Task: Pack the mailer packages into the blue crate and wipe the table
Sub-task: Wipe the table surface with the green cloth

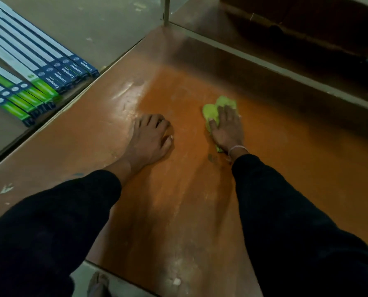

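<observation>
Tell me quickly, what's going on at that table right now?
Right hand flat on green cloth, wiping table. Left hand braced on tabletop, holding nothing. Nothing in the cloth's way.

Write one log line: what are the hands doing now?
step: wiping | right hand: presses green cloth on table | left hand: rests on table
</observation>
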`<state>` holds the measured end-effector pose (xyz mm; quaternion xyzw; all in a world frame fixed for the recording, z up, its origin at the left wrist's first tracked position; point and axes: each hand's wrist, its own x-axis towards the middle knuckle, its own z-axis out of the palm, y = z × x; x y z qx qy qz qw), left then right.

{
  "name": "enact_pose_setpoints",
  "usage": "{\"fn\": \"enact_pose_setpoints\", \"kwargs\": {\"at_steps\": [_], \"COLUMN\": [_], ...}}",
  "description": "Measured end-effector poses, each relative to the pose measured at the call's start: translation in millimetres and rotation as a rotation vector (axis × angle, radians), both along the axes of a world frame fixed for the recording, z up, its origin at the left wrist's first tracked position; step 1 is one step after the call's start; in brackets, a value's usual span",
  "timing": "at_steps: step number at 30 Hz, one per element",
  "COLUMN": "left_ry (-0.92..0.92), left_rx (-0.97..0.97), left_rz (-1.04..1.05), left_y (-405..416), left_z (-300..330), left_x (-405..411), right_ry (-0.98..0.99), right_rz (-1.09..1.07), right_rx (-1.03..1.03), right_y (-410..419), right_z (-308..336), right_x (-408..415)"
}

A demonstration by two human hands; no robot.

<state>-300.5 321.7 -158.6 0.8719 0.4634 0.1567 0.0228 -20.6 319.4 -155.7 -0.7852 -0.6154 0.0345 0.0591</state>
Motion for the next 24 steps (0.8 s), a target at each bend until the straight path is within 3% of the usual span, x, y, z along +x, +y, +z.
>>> {"fn": "enact_pose_setpoints", "kwargs": {"at_steps": [3, 4, 7, 8, 12, 14, 17, 21, 22, 24], "left_ry": [-0.016, -0.023, -0.03, -0.031, -0.052, -0.059, -0.063, -0.088, -0.091, -0.071], "left_rx": [-0.01, -0.012, 0.0, 0.003, -0.029, -0.028, -0.031, -0.081, -0.088, -0.083], "left_rz": [0.0, 0.001, -0.012, -0.013, -0.005, -0.005, -0.013, -0.028, -0.054, -0.143], "left_y": [-1.2, -1.8, -4.1, -4.0, -1.8, -1.3, -3.4, -3.3, -2.6, -0.3], "left_z": [1.7, 2.5, 2.8, 2.7, 1.6, 1.6, 0.7, 3.9, 4.2, 2.7], "left_x": [-0.1, -0.6, -2.0, -2.6, -3.3, -5.0, -6.9, -10.7, -13.5, -22.7], "right_ry": [-0.012, -0.015, 0.013, 0.01, 0.02, 0.018, 0.016, 0.004, -0.004, -0.008], "right_rz": [0.313, 0.284, -0.162, -0.203, 0.174, 0.07, -0.293, 0.022, 0.036, -0.138], "right_rx": [0.029, 0.039, -0.005, -0.023, 0.03, 0.046, 0.016, 0.027, 0.025, 0.024], "right_y": [-35.6, -44.1, -57.2, -61.7, -103.3, -122.1, -138.2, -172.4, -181.9, -194.7], "right_z": [-1.7, -2.0, 0.2, 1.1, -2.2, -3.2, -1.1, 0.0, 0.1, -1.2], "right_x": [-28.4, -28.1, -27.2, -37.1, -78.9, -78.3, -94.4, -140.9, -143.6, -146.4]}}
